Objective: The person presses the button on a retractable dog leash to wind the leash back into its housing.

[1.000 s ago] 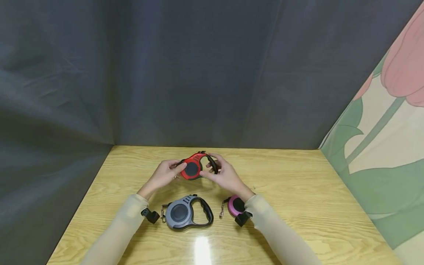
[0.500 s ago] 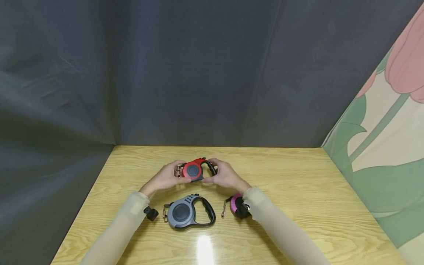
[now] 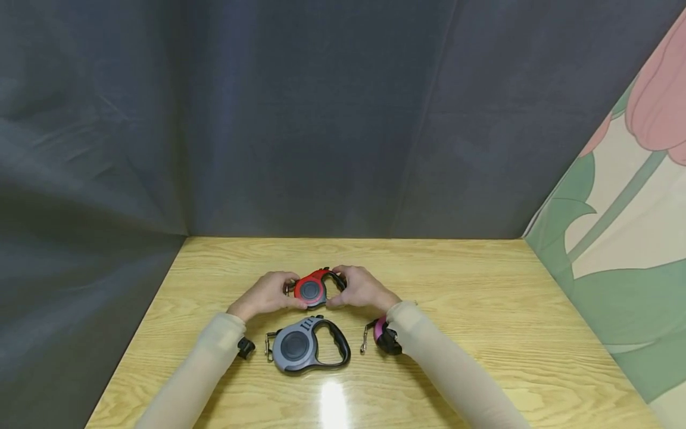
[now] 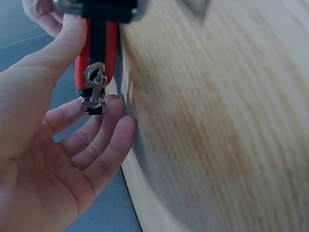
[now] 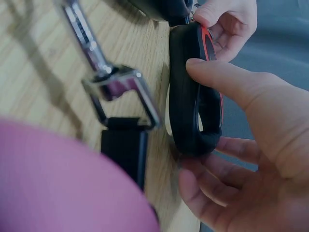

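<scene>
A red and black retractable leash (image 3: 313,289) lies low over the wooden table (image 3: 482,310), held between both hands. My left hand (image 3: 266,293) grips its front end, thumb on top and fingers underneath, close to the small metal clip (image 4: 93,92) hanging from the red leash (image 4: 96,46). My right hand (image 3: 361,287) pinches the black handle loop (image 5: 193,101) between thumb above and fingers below. Whether the leash touches the table I cannot tell.
A grey retractable leash (image 3: 305,345) lies flat just in front of the hands. A pink leash (image 3: 380,333) sits to its right, half hidden by my right sleeve; its metal clip (image 5: 116,87) shows in the right wrist view. Dark cloth walls stand behind and left.
Both hands have brought the red leash down from above the table and a little nearer to me, just behind the grey leash. The grey and pink leashes have not moved.
</scene>
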